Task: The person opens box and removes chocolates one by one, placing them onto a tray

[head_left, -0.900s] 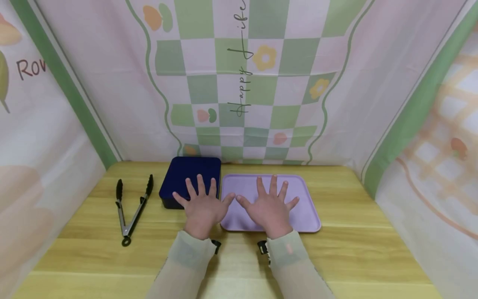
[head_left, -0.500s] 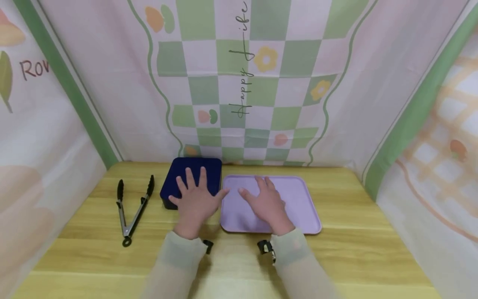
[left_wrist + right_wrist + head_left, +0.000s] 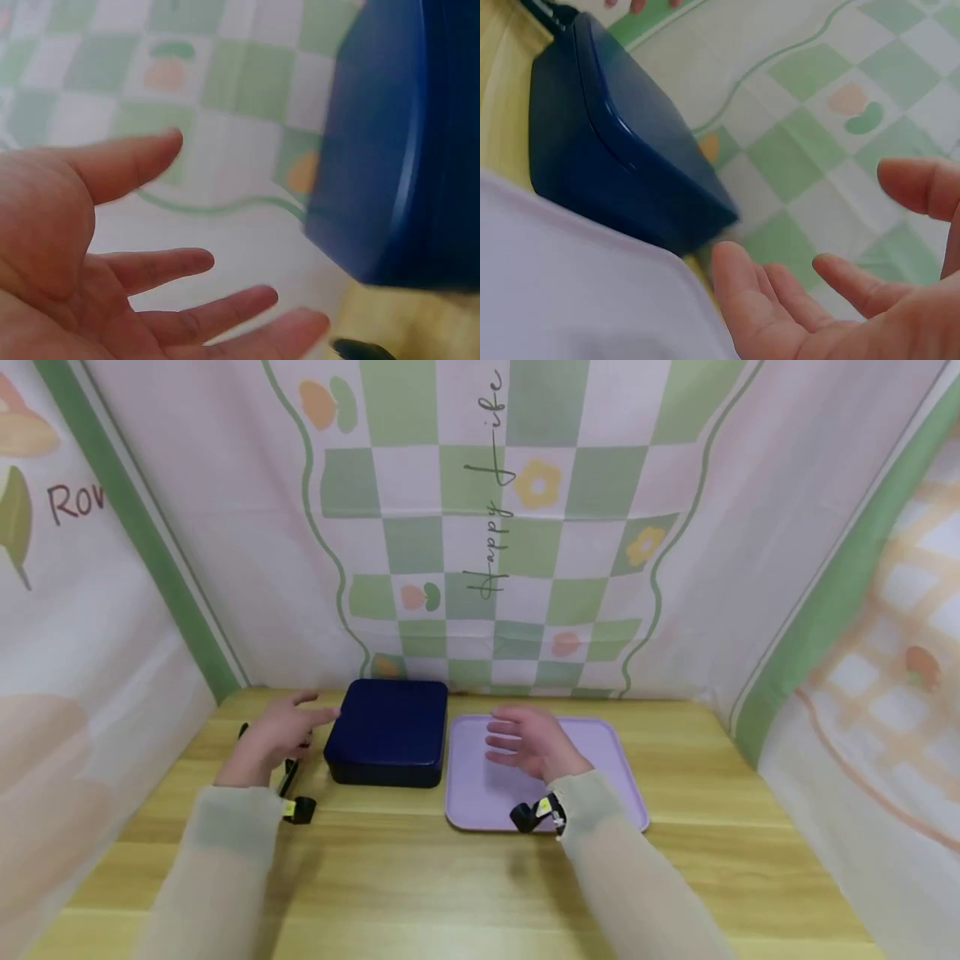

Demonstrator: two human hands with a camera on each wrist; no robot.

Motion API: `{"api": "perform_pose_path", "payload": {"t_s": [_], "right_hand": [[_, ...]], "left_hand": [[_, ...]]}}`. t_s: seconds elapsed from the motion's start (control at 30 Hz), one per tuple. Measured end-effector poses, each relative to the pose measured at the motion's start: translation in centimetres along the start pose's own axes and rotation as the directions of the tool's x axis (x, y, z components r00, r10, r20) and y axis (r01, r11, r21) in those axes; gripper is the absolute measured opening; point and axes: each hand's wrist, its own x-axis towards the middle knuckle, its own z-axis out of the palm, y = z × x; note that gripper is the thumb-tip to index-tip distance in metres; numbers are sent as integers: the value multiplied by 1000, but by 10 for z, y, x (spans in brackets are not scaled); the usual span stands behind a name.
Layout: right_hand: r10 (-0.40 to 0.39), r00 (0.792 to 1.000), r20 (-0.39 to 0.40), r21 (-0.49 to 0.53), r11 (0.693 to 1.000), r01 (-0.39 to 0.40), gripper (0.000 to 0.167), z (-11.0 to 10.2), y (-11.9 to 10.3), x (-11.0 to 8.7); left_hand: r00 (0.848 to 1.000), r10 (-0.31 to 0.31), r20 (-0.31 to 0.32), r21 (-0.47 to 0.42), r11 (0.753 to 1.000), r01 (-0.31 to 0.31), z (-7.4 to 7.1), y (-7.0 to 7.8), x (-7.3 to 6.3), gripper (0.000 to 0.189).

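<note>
My left hand (image 3: 281,731) is over the tongs (image 3: 289,777), hiding most of them; a dark tip shows above the wrist. Its thumb side points toward the dark blue box (image 3: 390,727). In the left wrist view the fingers (image 3: 165,274) are spread and hold nothing, with the box (image 3: 375,150) off to the right. My right hand (image 3: 534,743) hovers above the lilac tray (image 3: 472,806), palm turned inward, fingers loosely bent and holding nothing. The right wrist view has the tray (image 3: 577,285) below and left of that hand (image 3: 840,307).
The wooden table (image 3: 420,893) carries all these things. Behind it hangs a cloth with a green and white check (image 3: 480,543), and more patterned cloth closes off both sides. A small black camera (image 3: 302,810) is strapped at each wrist.
Both hands were spread palm down over the box and tray. The left hand has moved left, off the box to the tongs. The right hand has rolled inward, staying over the tray.
</note>
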Motion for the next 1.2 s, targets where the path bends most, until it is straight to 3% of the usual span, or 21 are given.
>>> {"api": "perform_pose_path", "payload": {"t_s": [0.1, 0.27, 0.53, 0.73, 0.97, 1.2], "right_hand": [[65, 998, -15, 65, 996, -64, 34, 14, 11, 13], [122, 992, -34, 42, 992, -121, 27, 36, 30, 29], [131, 991, -35, -43, 990, -132, 15, 53, 41, 38], [98, 995, -31, -97, 990, -100, 9, 58, 45, 42], [9, 999, -30, -212, 977, -15, 37, 61, 51, 44], [-17, 998, -64, -242, 970, 1, 38, 62, 50, 41]], "left_hand": [[998, -53, 31, -131, 990, 57, -5, -14, 14, 68], [993, -104, 63, -226, 967, 115, -1, -36, 31, 53], [992, -81, 96, -212, 972, 100, 2, -47, 41, 46], [995, -82, 53, -206, 974, 91, 5, -53, 47, 48], [998, -68, 16, -224, 972, 70, 7, -56, 49, 47], [997, -67, 26, -285, 956, 72, 8, -56, 50, 49]]}}
